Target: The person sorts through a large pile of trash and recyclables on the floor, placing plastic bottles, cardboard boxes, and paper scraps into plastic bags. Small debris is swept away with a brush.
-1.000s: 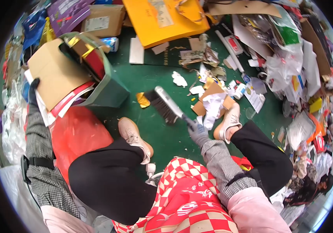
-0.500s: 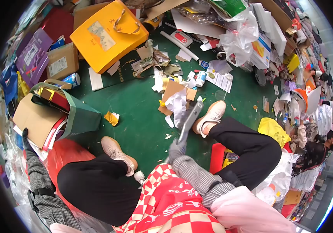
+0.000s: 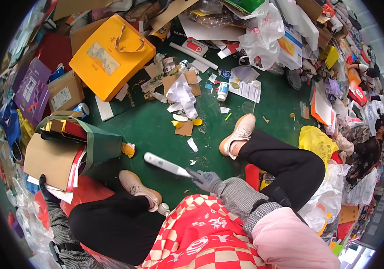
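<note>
My right hand (image 3: 207, 180), in a grey glove, is closed round one end of a long pale flat tool (image 3: 167, 165), which points left above the green floor. At the left, my left hand (image 3: 47, 192), in a dark glove, grips the lower edge of papers (image 3: 62, 194) beside a brown cardboard sheet (image 3: 50, 160); part of that hand is hidden. The sheet and papers lean out of a green bag (image 3: 104, 142) packed with boxes. Crumpled white paper (image 3: 182, 96) lies on cardboard scraps beyond the tool.
A yellow gift bag (image 3: 111, 57) stands at the upper left near a purple bag (image 3: 31, 87). A white bottle (image 3: 223, 91) and printed sheet (image 3: 248, 91) lie on the floor. Heaped waste surrounds the area. Another person (image 3: 363, 150) is at the right, near a yellow plastic bag (image 3: 315, 142).
The tool has swung from pointing up to pointing left, and my right hand has turned with it. The crumpled paper lies farther left and up. The view has shifted slightly.
</note>
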Action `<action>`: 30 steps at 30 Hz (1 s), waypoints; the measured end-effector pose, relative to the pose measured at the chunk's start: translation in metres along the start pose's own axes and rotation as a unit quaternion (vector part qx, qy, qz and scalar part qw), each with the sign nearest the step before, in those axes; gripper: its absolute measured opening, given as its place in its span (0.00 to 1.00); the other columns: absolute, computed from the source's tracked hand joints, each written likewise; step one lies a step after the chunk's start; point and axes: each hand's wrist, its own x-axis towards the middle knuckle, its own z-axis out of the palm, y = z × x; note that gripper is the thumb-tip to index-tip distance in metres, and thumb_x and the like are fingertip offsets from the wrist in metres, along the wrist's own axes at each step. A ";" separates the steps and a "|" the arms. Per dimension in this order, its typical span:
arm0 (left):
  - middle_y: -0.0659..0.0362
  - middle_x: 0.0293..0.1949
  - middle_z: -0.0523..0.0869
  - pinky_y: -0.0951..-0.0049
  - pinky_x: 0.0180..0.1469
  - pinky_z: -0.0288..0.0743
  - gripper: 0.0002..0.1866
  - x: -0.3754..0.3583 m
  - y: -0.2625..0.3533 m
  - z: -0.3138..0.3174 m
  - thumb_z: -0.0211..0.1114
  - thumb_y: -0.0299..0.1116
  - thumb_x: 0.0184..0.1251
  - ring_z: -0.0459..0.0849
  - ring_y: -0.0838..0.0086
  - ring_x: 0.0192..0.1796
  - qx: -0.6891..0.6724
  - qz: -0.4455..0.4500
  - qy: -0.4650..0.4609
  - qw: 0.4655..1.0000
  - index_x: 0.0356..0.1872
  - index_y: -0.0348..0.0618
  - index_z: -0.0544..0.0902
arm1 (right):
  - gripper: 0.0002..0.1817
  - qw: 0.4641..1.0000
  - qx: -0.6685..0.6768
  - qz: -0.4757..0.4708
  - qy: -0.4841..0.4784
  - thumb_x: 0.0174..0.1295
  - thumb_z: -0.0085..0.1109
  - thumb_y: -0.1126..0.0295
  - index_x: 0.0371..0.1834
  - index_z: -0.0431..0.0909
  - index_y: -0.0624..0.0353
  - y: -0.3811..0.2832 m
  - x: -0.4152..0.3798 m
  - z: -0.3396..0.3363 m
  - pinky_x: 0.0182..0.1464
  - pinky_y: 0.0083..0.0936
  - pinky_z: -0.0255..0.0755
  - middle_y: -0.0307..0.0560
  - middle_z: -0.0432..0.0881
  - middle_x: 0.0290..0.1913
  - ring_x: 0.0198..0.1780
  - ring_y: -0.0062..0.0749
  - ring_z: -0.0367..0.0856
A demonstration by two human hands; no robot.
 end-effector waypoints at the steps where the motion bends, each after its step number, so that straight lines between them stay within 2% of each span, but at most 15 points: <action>1: 0.56 0.45 0.80 0.67 0.53 0.72 0.20 -0.001 -0.001 0.002 0.58 0.43 0.60 0.79 0.69 0.47 -0.004 0.003 0.003 1.000 0.49 0.42 0.75 | 0.34 0.999 -0.039 -0.003 0.005 0.61 0.45 0.59 0.71 0.45 0.38 0.014 0.002 -0.005 0.42 0.38 0.74 0.55 0.73 0.50 0.43 0.48 0.79; 2: 0.56 0.45 0.80 0.67 0.53 0.72 0.20 -0.001 -0.003 0.004 0.58 0.43 0.60 0.79 0.69 0.47 -0.001 0.004 0.004 1.000 0.49 0.42 0.75 | 0.34 0.997 -0.076 -0.006 0.008 0.61 0.45 0.59 0.71 0.44 0.39 0.030 0.008 -0.010 0.41 0.38 0.74 0.54 0.74 0.49 0.42 0.47 0.79; 4: 0.57 0.46 0.80 0.67 0.55 0.70 0.20 0.005 -0.006 0.001 0.58 0.44 0.61 0.78 0.70 0.49 0.019 0.003 -0.008 1.000 0.49 0.42 0.75 | 0.35 0.990 -0.046 0.077 0.109 0.61 0.47 0.60 0.70 0.44 0.31 0.064 0.023 -0.026 0.41 0.38 0.73 0.53 0.74 0.43 0.39 0.48 0.78; 6: 0.59 0.49 0.78 0.67 0.57 0.67 0.19 0.016 -0.003 -0.003 0.56 0.44 0.62 0.75 0.71 0.52 0.047 0.002 -0.026 0.999 0.49 0.44 0.75 | 0.35 0.961 -0.011 0.156 0.228 0.60 0.48 0.61 0.70 0.44 0.30 0.089 0.040 -0.046 0.41 0.39 0.73 0.54 0.75 0.42 0.39 0.49 0.78; 8: 0.59 0.47 0.79 0.67 0.56 0.69 0.19 0.024 0.005 0.004 0.58 0.44 0.62 0.76 0.71 0.50 0.073 -0.027 -0.083 0.994 0.48 0.44 0.75 | 0.33 0.937 0.014 0.175 0.301 0.59 0.49 0.60 0.69 0.50 0.31 0.077 0.046 -0.084 0.40 0.38 0.73 0.54 0.76 0.39 0.38 0.49 0.79; 11: 0.59 0.46 0.79 0.68 0.54 0.70 0.19 0.008 0.011 0.040 0.61 0.43 0.59 0.77 0.71 0.49 0.069 -0.044 -0.095 0.992 0.47 0.43 0.74 | 0.29 0.956 -0.013 0.045 0.289 0.59 0.49 0.59 0.66 0.58 0.34 0.076 0.033 -0.111 0.38 0.37 0.74 0.52 0.76 0.40 0.37 0.48 0.80; 13: 0.60 0.45 0.79 0.68 0.54 0.71 0.20 -0.001 0.015 0.058 0.62 0.42 0.58 0.78 0.71 0.48 0.081 -0.038 -0.110 0.990 0.48 0.42 0.74 | 0.28 0.987 -0.075 -0.039 0.137 0.59 0.49 0.58 0.66 0.59 0.34 0.071 0.009 -0.126 0.39 0.36 0.74 0.51 0.77 0.40 0.38 0.46 0.80; 15: 0.60 0.44 0.79 0.68 0.53 0.71 0.20 0.009 0.009 0.052 0.62 0.42 0.58 0.78 0.70 0.48 0.092 -0.004 -0.115 0.989 0.48 0.42 0.74 | 0.28 0.979 -0.177 -0.094 -0.039 0.59 0.48 0.58 0.66 0.59 0.36 0.069 -0.006 -0.135 0.41 0.35 0.74 0.49 0.78 0.42 0.42 0.45 0.80; 18: 0.59 0.44 0.79 0.67 0.53 0.71 0.20 0.009 0.011 0.054 0.62 0.41 0.58 0.78 0.70 0.48 0.101 0.005 -0.128 0.987 0.48 0.42 0.73 | 0.28 0.967 -0.209 0.031 -0.146 0.60 0.47 0.58 0.66 0.59 0.34 0.077 -0.010 -0.148 0.43 0.36 0.73 0.49 0.79 0.45 0.45 0.43 0.80; 20: 0.59 0.44 0.80 0.67 0.53 0.71 0.20 0.010 0.007 0.056 0.62 0.41 0.58 0.78 0.70 0.48 0.094 0.018 -0.119 0.988 0.48 0.42 0.74 | 0.29 0.972 -0.214 0.090 -0.021 0.59 0.47 0.58 0.67 0.58 0.36 0.077 -0.016 -0.161 0.44 0.39 0.73 0.50 0.79 0.47 0.46 0.44 0.80; 22: 0.57 0.47 0.79 0.65 0.54 0.71 0.22 0.007 0.009 0.067 0.62 0.43 0.57 0.77 0.67 0.49 0.068 -0.043 -0.137 0.987 0.50 0.42 0.73 | 0.29 0.960 -0.218 0.136 0.110 0.59 0.45 0.54 0.66 0.58 0.36 0.075 -0.027 -0.188 0.42 0.38 0.73 0.50 0.80 0.45 0.44 0.45 0.80; 25: 0.57 0.49 0.78 0.61 0.56 0.70 0.26 0.008 0.002 0.077 0.63 0.46 0.55 0.77 0.65 0.51 0.023 -0.061 -0.133 0.989 0.52 0.44 0.72 | 0.28 0.940 -0.185 0.147 0.245 0.58 0.47 0.54 0.65 0.61 0.36 0.077 -0.060 -0.246 0.48 0.34 0.72 0.52 0.79 0.45 0.47 0.43 0.79; 27: 0.57 0.51 0.77 0.60 0.57 0.69 0.27 0.033 -0.010 0.064 0.64 0.47 0.54 0.75 0.64 0.52 -0.015 -0.058 -0.145 0.988 0.53 0.45 0.71 | 0.26 0.925 -0.184 0.118 0.310 0.57 0.52 0.58 0.62 0.66 0.42 0.084 -0.083 -0.279 0.50 0.34 0.70 0.53 0.79 0.46 0.46 0.45 0.78; 28: 0.56 0.52 0.76 0.60 0.59 0.67 0.27 0.023 -0.008 0.077 0.63 0.46 0.55 0.74 0.64 0.54 -0.040 -0.070 -0.140 0.987 0.54 0.45 0.71 | 0.27 0.932 -0.191 0.143 0.273 0.56 0.53 0.59 0.62 0.66 0.42 0.069 -0.102 -0.294 0.49 0.34 0.71 0.53 0.79 0.46 0.46 0.46 0.78; 30: 0.55 0.54 0.75 0.61 0.62 0.65 0.27 0.000 -0.005 0.103 0.62 0.45 0.57 0.72 0.63 0.56 -0.089 -0.093 -0.128 0.983 0.55 0.44 0.70 | 0.28 0.950 -0.201 0.075 0.225 0.55 0.55 0.59 0.62 0.66 0.42 0.075 -0.118 -0.302 0.48 0.34 0.71 0.54 0.79 0.44 0.45 0.46 0.78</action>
